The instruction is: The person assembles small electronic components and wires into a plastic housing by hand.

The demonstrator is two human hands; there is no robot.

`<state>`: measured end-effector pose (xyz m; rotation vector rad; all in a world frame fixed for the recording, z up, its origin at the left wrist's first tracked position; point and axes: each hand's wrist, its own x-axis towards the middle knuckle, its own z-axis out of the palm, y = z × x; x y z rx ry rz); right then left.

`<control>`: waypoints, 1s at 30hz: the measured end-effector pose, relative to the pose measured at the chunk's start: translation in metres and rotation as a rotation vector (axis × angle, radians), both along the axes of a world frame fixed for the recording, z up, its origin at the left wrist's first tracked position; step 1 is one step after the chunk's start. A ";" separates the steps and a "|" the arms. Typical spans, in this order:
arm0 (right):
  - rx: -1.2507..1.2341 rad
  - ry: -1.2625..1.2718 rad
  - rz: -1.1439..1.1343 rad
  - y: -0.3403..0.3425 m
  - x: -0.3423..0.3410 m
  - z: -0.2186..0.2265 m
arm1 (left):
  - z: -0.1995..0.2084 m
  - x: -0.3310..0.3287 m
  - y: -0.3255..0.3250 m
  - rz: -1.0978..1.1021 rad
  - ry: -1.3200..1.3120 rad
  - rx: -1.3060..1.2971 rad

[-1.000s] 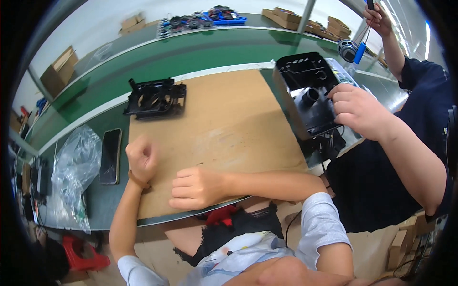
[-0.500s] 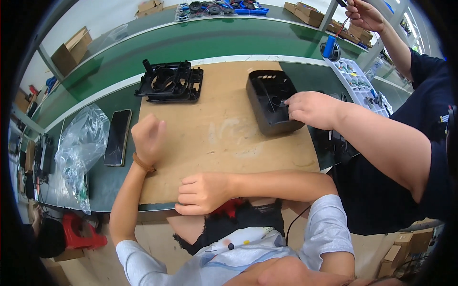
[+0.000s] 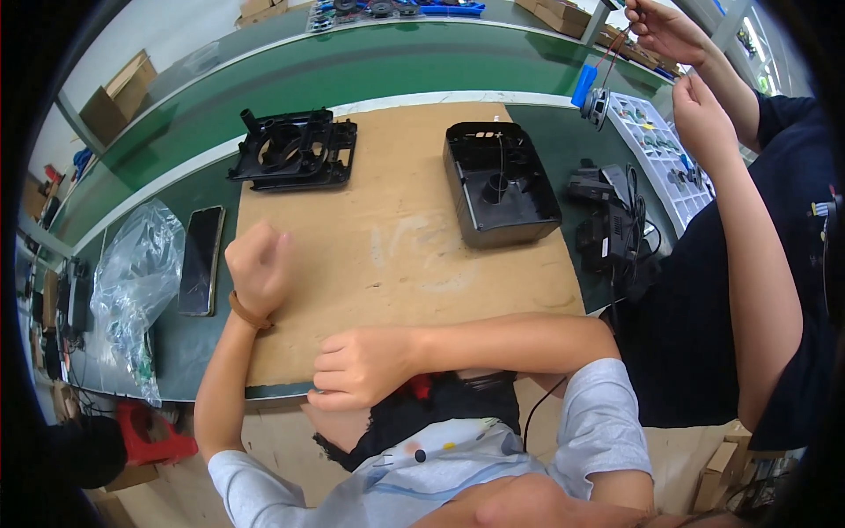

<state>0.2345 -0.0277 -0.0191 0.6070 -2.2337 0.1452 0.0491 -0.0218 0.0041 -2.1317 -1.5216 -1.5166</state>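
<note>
My left hand [image 3: 258, 268] is raised over the left side of the brown board [image 3: 414, 304], curled into a fist with nothing showing in it. At the board's near edge rests my right hand [image 3: 361, 368], its fingers folded in and nothing visible between them. A black plastic frame [image 3: 299, 151] with a round opening lies beyond my left hand. Farther right stands an open black plastic housing [image 3: 506, 211] with a thin wire inside. Neither of my hands touches these parts.
At right, a co-worker's hands [image 3: 673, 40] hold up a speaker [image 3: 597, 107] with a blue cylinder [image 3: 584, 85] on wires. Black adapters [image 3: 607, 233] lie near a white compartment tray [image 3: 660, 150]. A phone [image 3: 202, 261] and a clear plastic bag [image 3: 136, 273] lie at left.
The co-worker's near hand has left the black housing and risen toward the dangling speaker. The view has shifted slightly; my hands keep about the same pose.
</note>
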 end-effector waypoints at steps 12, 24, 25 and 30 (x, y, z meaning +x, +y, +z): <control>-0.086 -0.002 -0.002 -0.005 -0.004 -0.005 | 0.002 0.001 -0.007 -0.038 0.008 -0.038; -0.184 -0.066 -0.030 0.002 -0.004 -0.010 | 0.001 0.005 -0.003 -0.078 -0.004 -0.053; -0.189 -0.065 -0.035 0.002 -0.004 -0.010 | 0.002 0.006 -0.002 -0.084 -0.004 -0.057; -0.212 -0.037 -0.020 0.003 -0.007 -0.010 | 0.002 0.004 -0.002 -0.064 0.004 -0.066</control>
